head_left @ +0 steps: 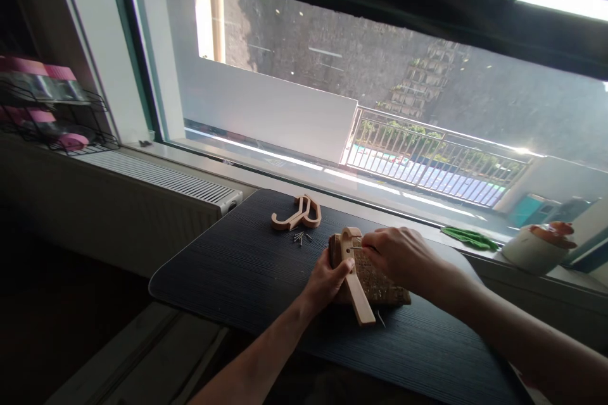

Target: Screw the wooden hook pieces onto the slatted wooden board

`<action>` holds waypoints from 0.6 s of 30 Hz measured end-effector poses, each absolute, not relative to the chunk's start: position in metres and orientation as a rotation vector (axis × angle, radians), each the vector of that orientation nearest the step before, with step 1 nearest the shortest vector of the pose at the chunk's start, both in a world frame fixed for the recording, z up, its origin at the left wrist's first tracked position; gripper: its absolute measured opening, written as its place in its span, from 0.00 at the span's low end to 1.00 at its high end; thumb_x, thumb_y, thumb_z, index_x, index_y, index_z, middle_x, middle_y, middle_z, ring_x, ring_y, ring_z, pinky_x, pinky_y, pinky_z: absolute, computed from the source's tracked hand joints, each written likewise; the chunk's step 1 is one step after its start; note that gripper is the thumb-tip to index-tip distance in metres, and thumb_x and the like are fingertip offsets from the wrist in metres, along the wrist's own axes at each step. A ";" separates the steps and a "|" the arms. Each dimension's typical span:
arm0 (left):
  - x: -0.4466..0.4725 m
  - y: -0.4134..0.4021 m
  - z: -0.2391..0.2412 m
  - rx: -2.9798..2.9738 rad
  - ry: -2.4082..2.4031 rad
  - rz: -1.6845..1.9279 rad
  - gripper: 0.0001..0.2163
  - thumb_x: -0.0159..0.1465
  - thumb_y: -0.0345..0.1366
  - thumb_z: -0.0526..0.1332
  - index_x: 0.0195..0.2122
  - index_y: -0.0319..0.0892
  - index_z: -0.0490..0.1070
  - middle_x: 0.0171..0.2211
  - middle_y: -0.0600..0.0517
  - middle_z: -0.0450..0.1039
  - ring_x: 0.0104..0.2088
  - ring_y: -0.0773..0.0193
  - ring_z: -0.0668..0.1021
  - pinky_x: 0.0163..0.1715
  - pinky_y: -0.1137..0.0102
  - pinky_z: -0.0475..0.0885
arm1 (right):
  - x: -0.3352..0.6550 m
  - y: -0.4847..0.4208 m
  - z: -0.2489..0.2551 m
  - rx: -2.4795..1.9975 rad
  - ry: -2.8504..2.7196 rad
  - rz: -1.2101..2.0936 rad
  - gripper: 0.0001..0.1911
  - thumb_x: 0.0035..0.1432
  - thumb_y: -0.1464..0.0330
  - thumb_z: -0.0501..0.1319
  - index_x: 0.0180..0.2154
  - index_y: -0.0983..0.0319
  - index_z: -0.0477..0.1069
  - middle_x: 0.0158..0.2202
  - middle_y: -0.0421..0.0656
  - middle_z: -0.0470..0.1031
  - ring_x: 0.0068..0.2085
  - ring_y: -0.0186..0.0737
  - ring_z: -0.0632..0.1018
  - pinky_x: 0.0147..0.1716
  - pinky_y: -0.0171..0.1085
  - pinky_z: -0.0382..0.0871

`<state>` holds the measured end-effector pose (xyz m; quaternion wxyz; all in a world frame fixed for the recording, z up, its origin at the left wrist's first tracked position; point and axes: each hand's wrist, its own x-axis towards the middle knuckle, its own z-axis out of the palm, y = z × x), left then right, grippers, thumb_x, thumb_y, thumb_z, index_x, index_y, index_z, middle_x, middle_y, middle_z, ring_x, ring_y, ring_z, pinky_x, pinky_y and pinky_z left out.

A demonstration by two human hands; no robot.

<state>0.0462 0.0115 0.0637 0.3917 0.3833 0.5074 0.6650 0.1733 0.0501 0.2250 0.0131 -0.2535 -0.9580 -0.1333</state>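
Note:
A pale wooden hook [360, 300] with dark holes lies against a rough brown board [380, 275]. My left hand [325, 278] is closed around the board's left side, its thumb pressing on the hook. Above the board, my right hand [396, 256] is closed on a thin metal-shafted tool [356, 248]; its handle is hidden in the fist. The tool's tip is at the hook's upper hole, but I cannot tell whether it is inside. Farther back lie more wooden hooks [297, 218], with several small screws [299, 238] just in front of them.
All this rests on a dark table [213, 259] beside a window. A thin light strip [380, 319] lies near the hook's lower end. On the sill are a green cloth [470, 238] and a white pot [534, 250]. A radiator [166, 177] and a rack of pink-lidded jars [61, 92] stand left.

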 end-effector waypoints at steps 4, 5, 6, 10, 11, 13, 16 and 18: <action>0.049 0.022 0.063 0.903 1.312 1.754 0.22 0.52 0.46 0.62 0.44 0.39 0.67 0.39 0.47 0.72 0.38 0.59 0.74 0.37 0.69 0.67 | 0.195 0.062 0.207 -0.952 -2.862 -0.131 0.18 0.62 0.62 0.44 0.33 0.61 0.70 0.29 0.42 0.73 0.29 0.33 0.71 0.27 0.32 0.55; 0.050 0.025 0.065 0.886 1.323 1.773 0.22 0.52 0.46 0.62 0.44 0.39 0.67 0.39 0.47 0.72 0.38 0.59 0.74 0.37 0.70 0.67 | 0.203 0.065 0.198 -1.003 -2.827 -0.055 0.18 0.62 0.61 0.44 0.34 0.61 0.69 0.30 0.42 0.73 0.30 0.34 0.71 0.27 0.31 0.55; 0.052 0.029 0.068 0.877 1.342 1.774 0.23 0.51 0.46 0.62 0.44 0.38 0.67 0.39 0.46 0.73 0.37 0.59 0.74 0.36 0.70 0.67 | 0.210 0.068 0.188 -1.042 -2.807 0.023 0.18 0.61 0.60 0.45 0.35 0.61 0.69 0.30 0.42 0.72 0.30 0.34 0.71 0.27 0.31 0.55; 0.057 0.040 0.075 0.927 1.501 1.693 0.23 0.51 0.48 0.61 0.43 0.37 0.68 0.37 0.46 0.73 0.35 0.59 0.74 0.35 0.70 0.67 | 0.231 0.081 0.145 -1.073 -2.695 0.329 0.17 0.61 0.60 0.45 0.36 0.60 0.68 0.34 0.41 0.73 0.33 0.34 0.71 0.29 0.31 0.57; 0.058 0.041 0.074 0.954 1.549 1.678 0.23 0.51 0.48 0.61 0.43 0.37 0.67 0.36 0.47 0.73 0.35 0.59 0.74 0.36 0.69 0.67 | 0.233 0.084 0.136 -1.094 -2.646 0.386 0.17 0.61 0.60 0.44 0.37 0.60 0.68 0.33 0.41 0.73 0.33 0.34 0.71 0.29 0.31 0.57; 0.059 0.043 0.072 1.013 1.613 1.679 0.23 0.52 0.48 0.60 0.44 0.37 0.66 0.37 0.47 0.72 0.36 0.59 0.74 0.37 0.69 0.66 | 0.235 0.091 0.121 -1.114 -2.577 0.500 0.17 0.60 0.59 0.45 0.37 0.60 0.68 0.32 0.41 0.73 0.33 0.35 0.71 0.29 0.32 0.58; 0.062 0.043 0.068 1.087 1.655 1.700 0.23 0.53 0.48 0.59 0.46 0.38 0.65 0.39 0.47 0.71 0.37 0.60 0.74 0.38 0.69 0.67 | 0.238 0.098 0.110 -1.123 -2.500 0.612 0.17 0.59 0.58 0.46 0.34 0.60 0.68 0.31 0.41 0.73 0.32 0.36 0.71 0.28 0.32 0.58; 0.064 0.043 0.067 1.120 1.665 1.703 0.23 0.54 0.48 0.58 0.46 0.38 0.64 0.40 0.47 0.71 0.38 0.60 0.73 0.38 0.69 0.67 | 0.242 0.099 0.109 -1.106 -2.483 0.646 0.16 0.59 0.59 0.46 0.34 0.59 0.68 0.31 0.41 0.73 0.32 0.36 0.71 0.29 0.32 0.58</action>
